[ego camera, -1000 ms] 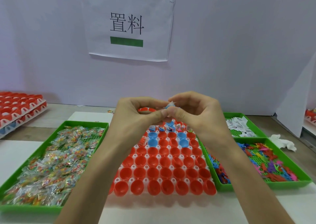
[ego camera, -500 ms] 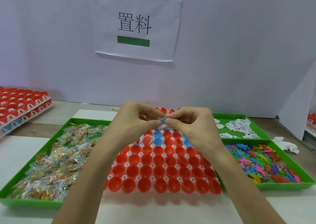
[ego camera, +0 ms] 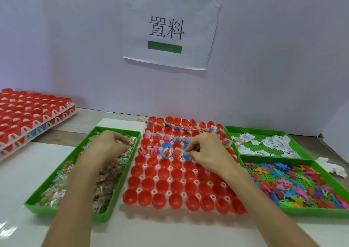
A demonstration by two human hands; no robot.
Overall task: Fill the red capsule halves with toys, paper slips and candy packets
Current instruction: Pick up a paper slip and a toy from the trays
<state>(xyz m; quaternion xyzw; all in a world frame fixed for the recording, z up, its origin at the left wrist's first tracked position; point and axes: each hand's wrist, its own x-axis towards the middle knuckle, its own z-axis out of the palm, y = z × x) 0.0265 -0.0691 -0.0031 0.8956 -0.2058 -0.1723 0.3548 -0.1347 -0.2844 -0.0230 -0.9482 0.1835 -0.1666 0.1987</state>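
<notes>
**Fig.: Capsule-filling station, both hands over the work**

Ctr: red capsule halves (ego camera: 175, 180) sit open side up in a white holder (ego camera: 154, 191). Back rows hold toys and slips, front rows are unfilled, w/ a few blue halves (ego camera: 167, 146) among them. R hand (ego camera: 205, 152) hovers over the mid rows, fingers curled, thumb to forefinger. Cannot tell if it pinches anything. It hides the halves beneath it. L hand (ego camera: 109, 146), blurred, curls down onto candy packets (ego camera: 111, 173) in the L green tray (ego camera: 120, 130). Grip cannot be told, and its forearm covers part of the pile. R side: paper slips (ego camera: 273, 143) in the back green tray (ego camera: 255, 129), plastic toys (ego camera: 302, 186) in the front green tray (ego camera: 311, 213). Far L: stacked capsule trays (ego camera: 34, 110). Wall: paper sign (ego camera: 168, 29).
</notes>
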